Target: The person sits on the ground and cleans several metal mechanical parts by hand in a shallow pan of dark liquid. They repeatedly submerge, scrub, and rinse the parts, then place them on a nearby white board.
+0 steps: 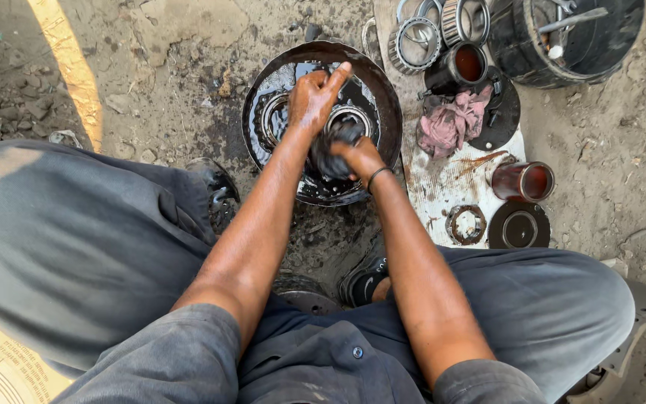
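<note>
Both my hands are gripping one oily dark part (336,150) over the black pan (384,90): left hand (314,101) on top, right hand (360,155) below. It is risking slipping and splashing oil.

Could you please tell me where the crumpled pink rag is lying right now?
In the head view, the crumpled pink rag lies right of the black oily round pan, on the white board, just below the dark metal sleeve.

Glossy, oily metal pan (383,90); maybe steel.
</note>
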